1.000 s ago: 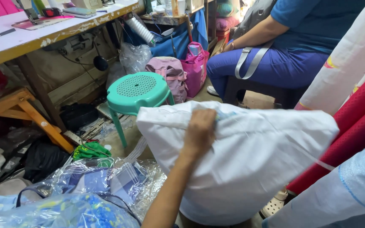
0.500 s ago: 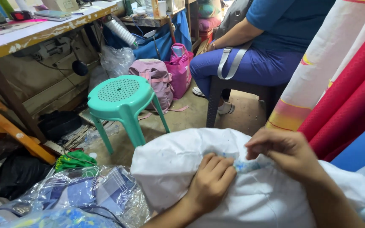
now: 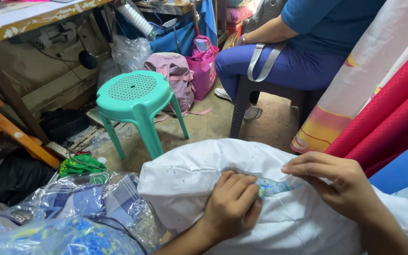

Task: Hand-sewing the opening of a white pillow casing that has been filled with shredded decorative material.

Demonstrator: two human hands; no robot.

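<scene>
— Position of the hands?

— Both at lower centre of the frame, on a white stuffed pillow (image 3: 190, 184). The left hand (image 3: 232, 205) is curled, fingers bunching the fabric beside an open seam where blue filling (image 3: 272, 187) shows. The right hand (image 3: 338, 182) sits just right of it, fingertips pinched together at the same seam; what they pinch is too fine to make out.

— Surroundings?

— Clear plastic bags (image 3: 86, 208) of folded cloth at lower left. A green plastic stool (image 3: 135, 94) left of centre, a pink backpack (image 3: 175, 75) behind it. A seated person in blue (image 3: 317, 42) at upper right. Red fabric rolls (image 3: 393, 113) along the right edge.
</scene>
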